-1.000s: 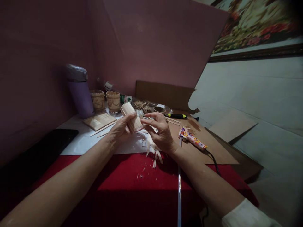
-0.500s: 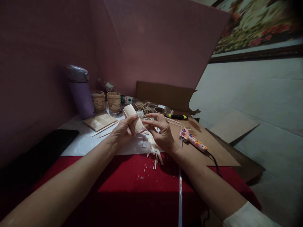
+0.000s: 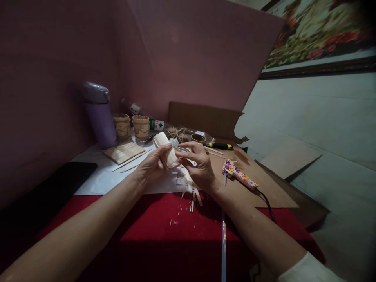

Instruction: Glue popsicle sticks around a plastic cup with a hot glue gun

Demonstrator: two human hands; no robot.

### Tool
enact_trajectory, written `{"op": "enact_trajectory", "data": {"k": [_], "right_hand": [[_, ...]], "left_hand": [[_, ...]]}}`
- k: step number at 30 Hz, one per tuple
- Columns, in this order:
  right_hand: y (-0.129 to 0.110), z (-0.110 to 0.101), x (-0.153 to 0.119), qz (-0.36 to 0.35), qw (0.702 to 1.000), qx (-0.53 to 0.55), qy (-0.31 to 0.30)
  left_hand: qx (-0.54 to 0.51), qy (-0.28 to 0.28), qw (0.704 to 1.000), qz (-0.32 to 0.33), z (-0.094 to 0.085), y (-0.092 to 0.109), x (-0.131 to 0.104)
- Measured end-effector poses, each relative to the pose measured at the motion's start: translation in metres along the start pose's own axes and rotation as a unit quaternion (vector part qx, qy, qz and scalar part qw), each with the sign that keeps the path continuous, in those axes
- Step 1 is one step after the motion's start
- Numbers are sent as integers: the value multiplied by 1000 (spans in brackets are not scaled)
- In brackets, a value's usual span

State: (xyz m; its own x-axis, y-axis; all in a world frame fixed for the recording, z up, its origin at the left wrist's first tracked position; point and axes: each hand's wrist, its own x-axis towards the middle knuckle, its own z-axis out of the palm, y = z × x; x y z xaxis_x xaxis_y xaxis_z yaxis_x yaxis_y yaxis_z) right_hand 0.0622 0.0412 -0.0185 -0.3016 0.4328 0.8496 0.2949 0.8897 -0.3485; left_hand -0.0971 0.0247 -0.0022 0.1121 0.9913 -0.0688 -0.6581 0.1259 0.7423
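Note:
A plastic cup faced with pale craft sticks (image 3: pixel 166 152) is tilted in my left hand (image 3: pixel 154 163), which is closed around it, thumb along the sticks. The cup's clear rim shows at its lower end. Just to the right is my right hand (image 3: pixel 201 166), fingers apart and bent, fingertips at the cup's right side. Whether they press on it I cannot tell. Below the hands lie loose and broken craft sticks (image 3: pixel 190 184). A flower-patterned hot glue gun (image 3: pixel 239 174) rests to the right, with a long clear glue stick (image 3: pixel 223 239) reaching toward me.
Behind on the left stand a purple bottle (image 3: pixel 101 121) and two decorated cups (image 3: pixel 141 128). A flat panel of sticks (image 3: pixel 123 152) lies before them. Twine (image 3: pixel 178 134), a tape roll (image 3: pixel 198 138) and a yellow-black cutter (image 3: pixel 220 145) lie at the back. A dark phone-like slab (image 3: pixel 79 172) is left.
My right fingertips have shifted slightly toward the cup's side. The cup has turned a little in my left hand, which otherwise stays in place.

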Motion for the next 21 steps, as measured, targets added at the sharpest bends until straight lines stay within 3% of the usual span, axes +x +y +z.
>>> {"op": "enact_trajectory", "data": {"k": [7, 13, 21], "right_hand": [[-4, -4, 1, -2, 1000, -17, 3], [-6, -5, 1, -33, 998, -48, -7], [-7, -4, -1, -24, 999, -30, -12]], "left_hand": [[-3, -3, 999, 35, -2, -1, 1], [-14, 5, 999, 28, 4, 1, -3], [67, -14, 997, 46, 2, 0, -6]]}}
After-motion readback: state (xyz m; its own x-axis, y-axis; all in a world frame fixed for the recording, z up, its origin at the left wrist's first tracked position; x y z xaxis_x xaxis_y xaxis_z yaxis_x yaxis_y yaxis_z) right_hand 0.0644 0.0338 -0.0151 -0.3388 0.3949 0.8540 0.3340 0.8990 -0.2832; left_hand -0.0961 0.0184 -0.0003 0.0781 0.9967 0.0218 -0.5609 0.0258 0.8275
